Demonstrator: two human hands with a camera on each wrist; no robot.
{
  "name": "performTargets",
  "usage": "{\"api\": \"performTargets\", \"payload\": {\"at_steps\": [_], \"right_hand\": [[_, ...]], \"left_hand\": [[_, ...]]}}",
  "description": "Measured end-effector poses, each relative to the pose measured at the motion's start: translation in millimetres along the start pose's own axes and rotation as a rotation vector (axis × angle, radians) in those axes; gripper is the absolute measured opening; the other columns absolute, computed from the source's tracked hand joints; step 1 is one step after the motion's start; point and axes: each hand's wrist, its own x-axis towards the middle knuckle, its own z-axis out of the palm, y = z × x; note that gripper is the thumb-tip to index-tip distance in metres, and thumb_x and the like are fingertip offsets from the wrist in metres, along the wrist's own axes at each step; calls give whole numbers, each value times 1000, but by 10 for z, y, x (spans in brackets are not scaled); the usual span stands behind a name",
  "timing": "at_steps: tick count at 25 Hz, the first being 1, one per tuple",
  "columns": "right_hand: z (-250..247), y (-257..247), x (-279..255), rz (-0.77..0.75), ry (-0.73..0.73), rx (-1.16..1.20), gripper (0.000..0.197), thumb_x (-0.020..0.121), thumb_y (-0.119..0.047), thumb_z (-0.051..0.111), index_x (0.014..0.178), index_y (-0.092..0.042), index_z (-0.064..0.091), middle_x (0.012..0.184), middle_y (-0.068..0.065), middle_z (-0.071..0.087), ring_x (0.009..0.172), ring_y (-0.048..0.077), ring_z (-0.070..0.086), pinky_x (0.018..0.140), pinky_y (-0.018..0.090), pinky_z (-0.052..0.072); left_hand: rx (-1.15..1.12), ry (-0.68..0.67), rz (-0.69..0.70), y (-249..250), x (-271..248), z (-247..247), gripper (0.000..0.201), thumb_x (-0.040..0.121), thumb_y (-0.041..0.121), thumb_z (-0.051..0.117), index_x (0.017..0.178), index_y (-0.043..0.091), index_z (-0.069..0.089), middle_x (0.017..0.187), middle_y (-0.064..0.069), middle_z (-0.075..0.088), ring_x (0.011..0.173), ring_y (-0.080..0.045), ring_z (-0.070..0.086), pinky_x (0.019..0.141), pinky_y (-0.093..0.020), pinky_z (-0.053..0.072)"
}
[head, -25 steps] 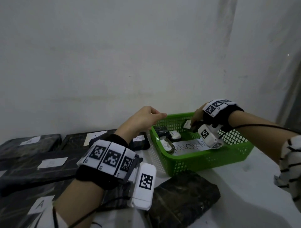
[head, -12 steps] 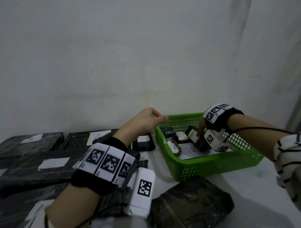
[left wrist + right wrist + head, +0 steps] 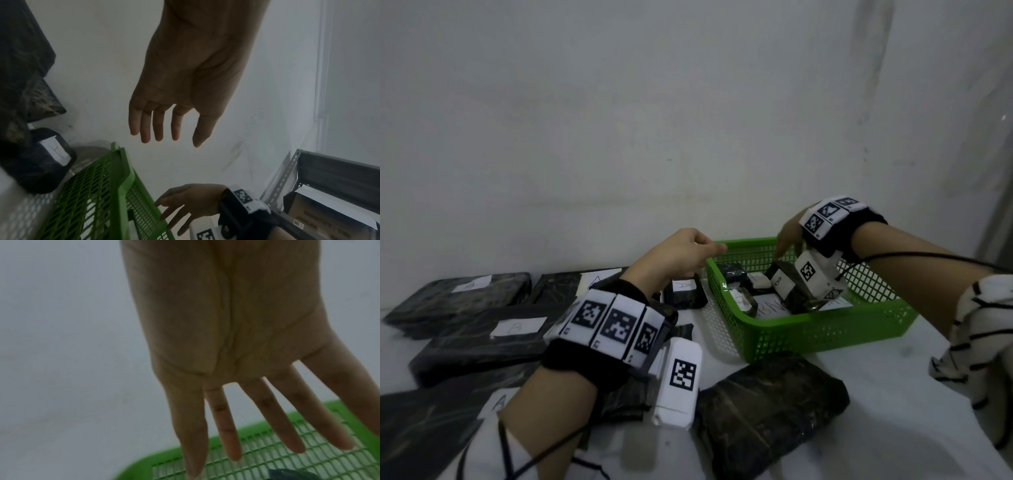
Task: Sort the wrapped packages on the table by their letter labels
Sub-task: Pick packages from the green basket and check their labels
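A small black-wrapped package (image 3: 784, 286) with a white label marked B stands tilted inside the green basket (image 3: 825, 330), among other small wrapped packages (image 3: 734, 274). My right hand (image 3: 786, 241) hovers just above it with fingers straight and spread (image 3: 273, 418), holding nothing. My left hand (image 3: 688, 251) hangs relaxed and empty (image 3: 176, 129) by the basket's back left corner (image 3: 123, 170). Outside the basket, just left of it, lies a small package labelled A (image 3: 685, 291).
Large flat black packages cover the table's left side, one labelled B (image 3: 482, 339), others A (image 3: 448, 421). An unlabelled dark bundle (image 3: 770, 407) lies in front of the basket. A written paper sheet (image 3: 774, 306) lines the basket floor. The wall stands close behind; a metal shelf (image 3: 329, 178) is at the right.
My right hand lowered the small B package into the basket, let go of it and lifted a little with fingers spread. The left hand stayed by the basket corner.
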Motion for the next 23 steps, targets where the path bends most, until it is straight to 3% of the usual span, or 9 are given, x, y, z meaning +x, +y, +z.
{"api": "performTargets", "payload": {"at_steps": [3,6,9,12,14,16,19,21,23], "right_hand": [[-118,-215,-410,-61,-6,52,53,91,-32,56,135,-4,44,132,19,52,104,29,53,74,35,47],[-146,-485,-815,-136,14,43,48,95,-29,50,137,-7,41,130,18,52,99,27,50,75,36,45],[-91,-776,-1161,-255,-40,94,43,95,-28,51,133,-10,46,114,14,53,95,26,52,69,34,47],[61,-1121,-1347,-372,-100,125,37,93,-29,53,127,-13,50,105,11,57,82,22,56,68,31,47],[179,-1389,-1404,-416,-90,146,37,94,-29,51,127,-11,51,98,9,59,74,19,56,65,27,46],[345,-1596,-1356,-430,-8,120,40,94,-34,52,122,-6,56,97,8,63,69,16,55,60,25,46],[642,-1691,-1012,-445,189,60,26,83,-49,60,96,-28,67,111,0,66,79,17,59,68,30,50],[918,-1695,-317,-385,201,-29,42,65,-69,65,89,-34,65,109,-2,68,74,17,61,72,30,53],[1084,-1759,13,-406,185,23,58,49,-78,65,78,-27,61,96,2,70,73,23,64,74,36,56]], "left_hand": [[16,16,-12,65,-192,-100,26,91,34,56,103,12,52,106,-3,55,95,-15,55,77,-29,50],[47,41,-13,134,-421,-252,36,91,33,54,115,6,52,115,-5,52,101,-18,55,87,-35,48],[79,87,-34,150,-678,-413,38,91,34,55,117,5,52,115,-8,52,104,-20,56,92,-37,46],[93,131,-88,88,-872,-577,42,91,33,55,120,2,52,112,-9,52,100,-21,56,86,-35,46],[89,169,-133,10,-1001,-697,45,91,32,56,122,0,51,110,-10,52,96,-23,56,75,-32,48],[76,189,-172,-84,-1081,-787,44,91,30,55,120,-2,50,109,-12,52,92,-24,56,65,-28,46],[16,173,-241,-252,-1175,-846,25,92,26,55,93,1,51,85,-12,49,64,-19,53,53,-23,43],[-5,167,-274,-356,-1189,-873,27,92,26,55,75,7,45,67,-6,39,44,-13,43,42,-18,36],[8,191,-277,-451,-1157,-914,27,90,30,58,84,5,48,71,-6,44,48,-13,47,49,-21,40]]}}
